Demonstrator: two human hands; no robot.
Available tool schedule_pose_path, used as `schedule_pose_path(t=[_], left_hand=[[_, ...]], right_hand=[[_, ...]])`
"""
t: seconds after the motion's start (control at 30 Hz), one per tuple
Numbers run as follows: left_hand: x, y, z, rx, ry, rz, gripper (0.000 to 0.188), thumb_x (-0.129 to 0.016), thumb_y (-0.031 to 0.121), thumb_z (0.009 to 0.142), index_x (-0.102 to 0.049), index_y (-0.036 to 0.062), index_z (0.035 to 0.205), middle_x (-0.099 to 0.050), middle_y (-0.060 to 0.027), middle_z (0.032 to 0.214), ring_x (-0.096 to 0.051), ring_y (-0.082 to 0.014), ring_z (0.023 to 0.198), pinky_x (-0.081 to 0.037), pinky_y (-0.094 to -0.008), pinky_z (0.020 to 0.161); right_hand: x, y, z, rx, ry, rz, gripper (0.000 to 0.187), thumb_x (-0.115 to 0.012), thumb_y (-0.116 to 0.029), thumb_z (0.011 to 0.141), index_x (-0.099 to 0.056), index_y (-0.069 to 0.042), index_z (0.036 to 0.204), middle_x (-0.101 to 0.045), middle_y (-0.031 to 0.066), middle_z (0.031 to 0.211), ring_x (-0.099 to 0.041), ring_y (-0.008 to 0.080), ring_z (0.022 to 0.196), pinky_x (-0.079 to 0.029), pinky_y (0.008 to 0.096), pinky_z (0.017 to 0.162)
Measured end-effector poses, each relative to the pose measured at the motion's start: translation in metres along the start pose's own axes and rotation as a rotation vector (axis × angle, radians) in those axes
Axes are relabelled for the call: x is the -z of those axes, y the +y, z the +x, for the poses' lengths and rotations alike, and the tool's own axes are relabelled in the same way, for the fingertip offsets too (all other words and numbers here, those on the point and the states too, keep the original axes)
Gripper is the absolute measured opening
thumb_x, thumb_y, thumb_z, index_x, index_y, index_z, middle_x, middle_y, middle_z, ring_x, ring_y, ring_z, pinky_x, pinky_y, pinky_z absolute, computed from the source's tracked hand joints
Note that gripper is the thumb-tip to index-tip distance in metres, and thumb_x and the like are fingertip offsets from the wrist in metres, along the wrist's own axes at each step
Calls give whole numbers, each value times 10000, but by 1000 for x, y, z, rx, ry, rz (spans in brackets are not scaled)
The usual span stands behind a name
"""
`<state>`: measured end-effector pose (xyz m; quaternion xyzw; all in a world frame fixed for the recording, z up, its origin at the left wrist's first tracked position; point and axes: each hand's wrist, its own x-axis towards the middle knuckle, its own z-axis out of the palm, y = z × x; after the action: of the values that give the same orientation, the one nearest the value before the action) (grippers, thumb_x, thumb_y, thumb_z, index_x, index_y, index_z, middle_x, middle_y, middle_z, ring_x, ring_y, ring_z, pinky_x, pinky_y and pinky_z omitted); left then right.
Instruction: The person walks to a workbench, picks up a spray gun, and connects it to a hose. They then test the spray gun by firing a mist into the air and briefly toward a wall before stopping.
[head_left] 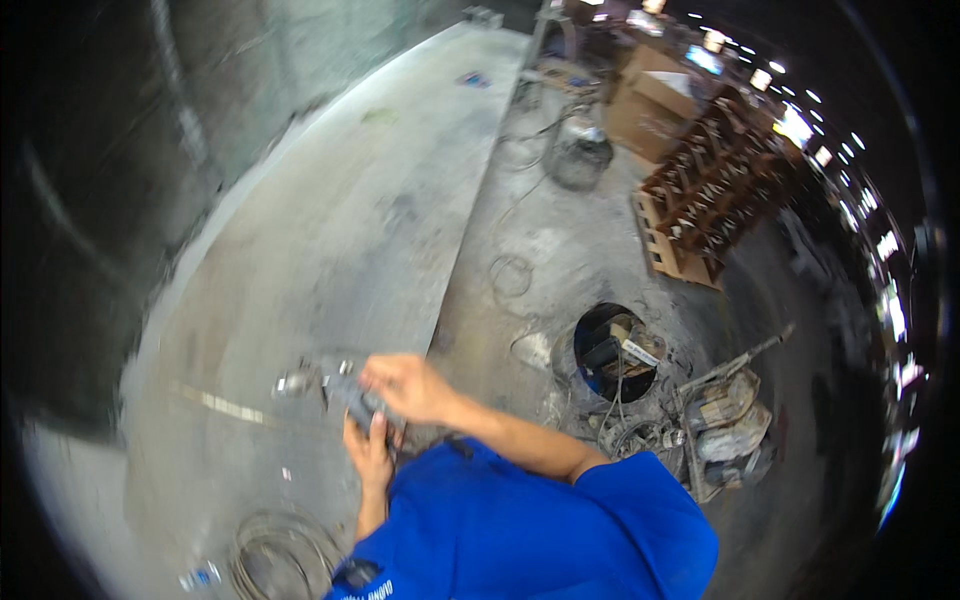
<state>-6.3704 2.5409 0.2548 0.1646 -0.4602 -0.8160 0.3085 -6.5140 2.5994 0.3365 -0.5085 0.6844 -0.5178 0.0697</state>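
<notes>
My left hand (370,455) is closed round a dark grey handheld tool (363,408), thumb along its side. Motion blur hides the exact kind of tool. Just above, my right hand (408,387) has its fingers bent and pressed together at the tool's upper end. Whatever lies between those fingertips is too blurred to make out. Beyond the hands, shiny metal parts (296,382) lie on the large grey metal sheet (330,250). A pale strip (232,407) rests farther left on the same sheet.
Coiled cable (280,555) lies at the lower left. Right of the sheet stand an open drum (615,350) with items inside and a cart (730,425) with bags. Brown metal parts (710,190) are stacked on a pallet beside a cardboard box (650,100). Loose cable (512,275) crosses the floor.
</notes>
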Motion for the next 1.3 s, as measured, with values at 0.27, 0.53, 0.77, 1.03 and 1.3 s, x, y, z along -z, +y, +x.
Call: schedule_pose_path(t=[0.27,0.53,0.77,1.03,1.3], left_hand=[[-4,9,2,32,19,-19,307,-656,159,1047,-494,8,1260,-577,-30,782,-537,-111,586,-432,-267,547],[-10,17,2,48,16,-20,290,-657,176,1052,-501,4,1224,-563,-24,752,-534,-111,585,-421,-268,547],[-5,11,0,79,-63,-36,272,-648,180,1058,-508,21,1228,-556,-26,764,-547,-121,612,-438,-272,557],[1,-14,-8,125,-115,56,258,-635,203,1064,-496,29,1195,-569,-61,808,-578,-161,652,-493,-315,592],[-46,-50,-28,336,-301,-55,240,-586,282,1092,-478,80,1166,-505,-54,829,-530,-171,668,-438,-329,597]], right_hand=[[-1,3,9,-54,-22,99,310,-637,-208,1043,-602,35,853,-479,128,719,-477,212,628,-401,361,591],[-7,-1,8,-161,-49,32,416,-553,-254,1087,-545,38,792,-477,149,695,-535,229,627,-405,385,566],[-3,7,5,-4,5,56,308,-606,-211,1048,-600,23,847,-528,157,740,-539,287,616,-436,399,583],[12,2,-18,-111,-29,-134,328,-608,-272,1036,-602,-16,829,-591,169,757,-629,397,698,-513,498,647],[52,15,-82,-442,63,-210,391,-579,-352,1041,-616,-6,861,-637,177,845,-661,401,748,-527,494,672]])
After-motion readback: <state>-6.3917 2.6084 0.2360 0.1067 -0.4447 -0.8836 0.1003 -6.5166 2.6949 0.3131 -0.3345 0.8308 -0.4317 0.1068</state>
